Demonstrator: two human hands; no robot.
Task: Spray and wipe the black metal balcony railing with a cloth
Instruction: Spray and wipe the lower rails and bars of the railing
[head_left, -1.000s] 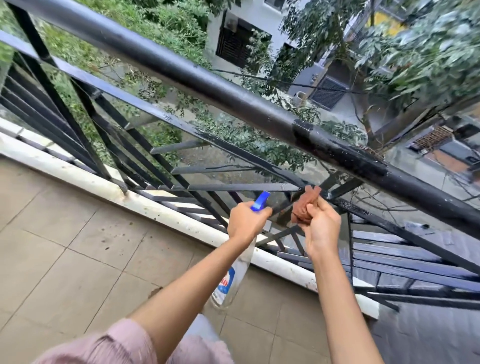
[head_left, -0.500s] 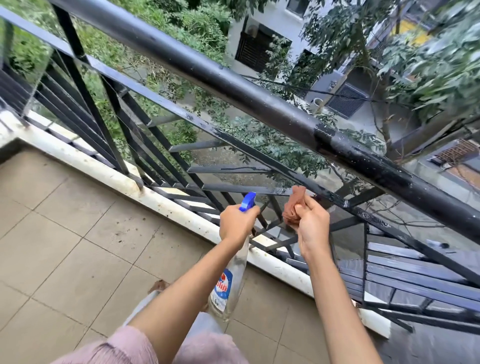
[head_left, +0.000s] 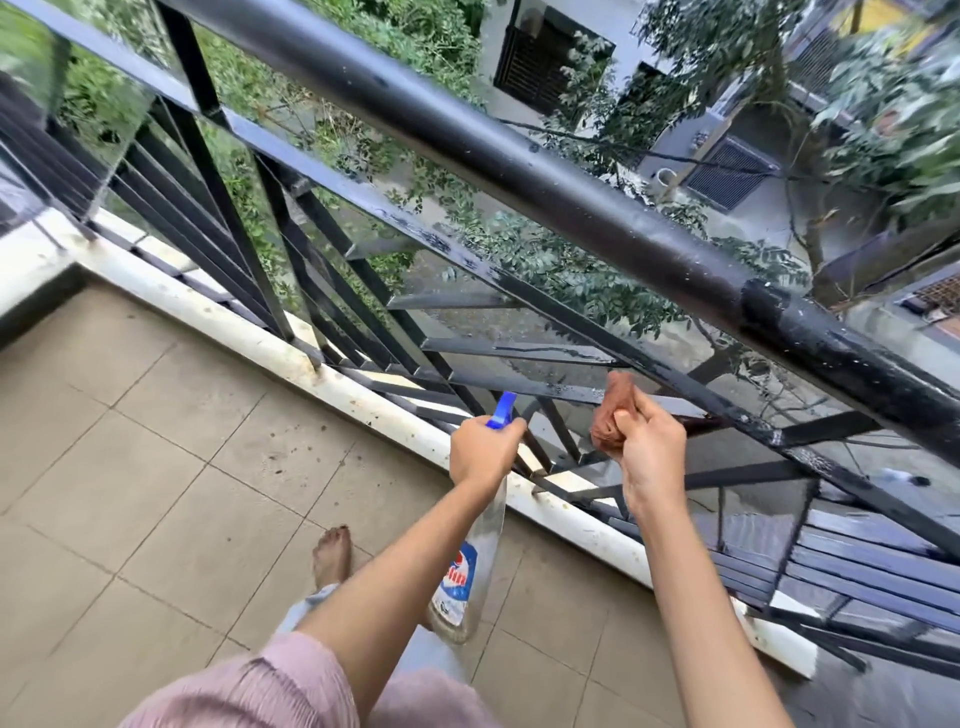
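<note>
My right hand (head_left: 649, 457) curls tight round the bunched brown cloth (head_left: 612, 418). The cloth's top sits against a thin cross bar (head_left: 545, 389), just under the black railing's slanted flat rail (head_left: 488, 273) — it runs up-left to down-right beyond my knuckles, nearer this hand. My left hand (head_left: 480, 449) grips the spray bottle (head_left: 467, 571) at its blue trigger head (head_left: 503, 410), body hanging down. The blue-and-white label is half hidden — unreadable.

Beige tiled floor (head_left: 171, 467) — trees (head_left: 883, 130), grey building (head_left: 753, 171) beyond
</note>
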